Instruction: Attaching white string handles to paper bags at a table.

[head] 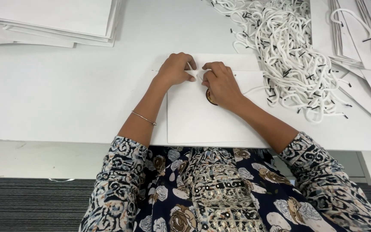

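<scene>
A flat white paper bag lies on the white table in front of me, its top edge away from me. My left hand and my right hand meet at the bag's upper edge, both with fingers closed pinching a short piece of white cord between them. A small round gold and dark mark on the bag peeks out under my right hand. A thin metal bangle sits on my left forearm.
A big tangle of white cord handles with black tips lies to the right. More flat white bags are stacked at far right, and a stack of white sheets or bags sits at the back left. The table's near edge runs below.
</scene>
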